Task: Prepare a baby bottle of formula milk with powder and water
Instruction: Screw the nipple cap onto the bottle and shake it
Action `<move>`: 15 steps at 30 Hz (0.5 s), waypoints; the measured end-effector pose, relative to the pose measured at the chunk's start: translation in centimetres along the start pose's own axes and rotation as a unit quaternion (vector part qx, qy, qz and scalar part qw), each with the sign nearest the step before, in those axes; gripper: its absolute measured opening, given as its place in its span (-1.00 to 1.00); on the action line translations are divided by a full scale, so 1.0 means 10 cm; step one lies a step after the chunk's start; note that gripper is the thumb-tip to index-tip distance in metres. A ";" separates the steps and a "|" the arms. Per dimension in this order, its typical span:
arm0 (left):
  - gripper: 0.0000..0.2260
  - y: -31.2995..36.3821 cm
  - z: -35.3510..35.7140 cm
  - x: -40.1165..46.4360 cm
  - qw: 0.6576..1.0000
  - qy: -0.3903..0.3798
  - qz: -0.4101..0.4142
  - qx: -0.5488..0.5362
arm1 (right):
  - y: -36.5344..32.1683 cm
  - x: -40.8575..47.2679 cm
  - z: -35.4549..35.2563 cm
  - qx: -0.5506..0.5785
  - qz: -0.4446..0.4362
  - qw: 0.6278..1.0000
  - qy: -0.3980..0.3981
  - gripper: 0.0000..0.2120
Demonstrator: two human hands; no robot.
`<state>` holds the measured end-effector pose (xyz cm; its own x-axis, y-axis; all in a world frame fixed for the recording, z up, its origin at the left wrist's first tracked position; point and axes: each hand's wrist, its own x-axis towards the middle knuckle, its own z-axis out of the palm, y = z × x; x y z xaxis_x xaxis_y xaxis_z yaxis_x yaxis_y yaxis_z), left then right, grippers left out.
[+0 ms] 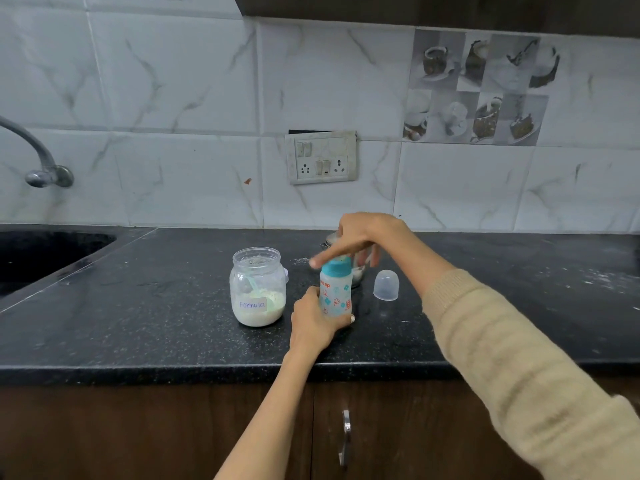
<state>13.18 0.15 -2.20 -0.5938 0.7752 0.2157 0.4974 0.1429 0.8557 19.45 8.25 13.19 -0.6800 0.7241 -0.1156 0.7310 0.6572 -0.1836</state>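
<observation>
A baby bottle (pixel 335 295) with a teal screw ring (pixel 336 268) and printed pictures stands upright on the black counter (pixel 156 306). My left hand (pixel 313 322) is wrapped around its lower half. My right hand (pixel 356 237) hovers over the bottle's top, fingers spread and blurred, touching or just above the ring; what it holds I cannot tell. To the left stands an open clear jar (pixel 258 287) labelled "Formula", with white powder and a pale scoop inside. The bottle's clear dome cap (pixel 386 285) stands on the counter to the right.
A steel vessel (pixel 358 268) sits behind the bottle, mostly hidden by my right hand. A sink (pixel 38 258) and tap (pixel 38 157) are at the far left. A switch panel (pixel 322 156) is on the tiled wall. Spilled powder specks lie at the right. The jar's lid (pixel 286 274) peeks out behind the jar.
</observation>
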 end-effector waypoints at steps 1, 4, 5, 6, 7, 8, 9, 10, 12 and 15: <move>-0.38 0.00 0.00 0.00 1.000 0.001 0.001 0.000 | 0.00 -0.01 -0.02 0.004 -0.010 1.000 -0.027 -0.37; -0.39 0.00 0.00 0.01 1.000 0.000 0.000 0.003 | 0.00 -0.02 -0.01 -0.002 -0.029 0.999 -0.023 -0.48; -0.39 0.00 0.00 0.01 1.000 0.002 0.001 0.005 | -0.01 -0.02 0.00 -0.006 -0.026 1.000 -0.009 -0.49; -0.40 0.00 0.00 0.00 1.000 0.005 0.003 0.007 | -0.02 -0.03 0.02 -0.014 -0.020 1.000 0.006 -0.51; -0.40 0.01 0.00 0.00 1.000 0.008 0.004 0.008 | -0.04 -0.04 0.03 -0.026 -0.012 0.999 0.021 -0.53; -0.41 0.01 0.00 0.00 1.000 0.010 0.004 0.009 | -0.06 -0.05 0.05 -0.036 -0.003 0.999 0.034 -0.54; -0.41 0.01 0.00 0.00 1.000 0.011 0.003 0.010 | -0.08 -0.06 0.06 -0.041 0.009 0.998 0.046 -0.55; -0.41 0.02 0.00 0.00 1.000 0.013 0.002 0.012 | -0.11 -0.06 0.08 -0.041 0.020 0.997 0.060 -0.56; -0.41 0.02 0.01 0.00 1.000 0.017 0.000 0.017 | -0.15 -0.05 0.12 -0.030 0.045 0.994 0.091 -0.56; -0.42 0.03 0.02 0.00 1.000 0.020 -0.004 0.021 | -0.21 -0.03 0.22 -0.007 0.096 0.986 0.138 -0.56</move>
<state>13.45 0.28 -1.98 -0.6221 0.7487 0.2290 0.5180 0.1743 0.8375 17.99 6.23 11.45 -0.4888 0.8637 0.1231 0.8469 0.5036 -0.1706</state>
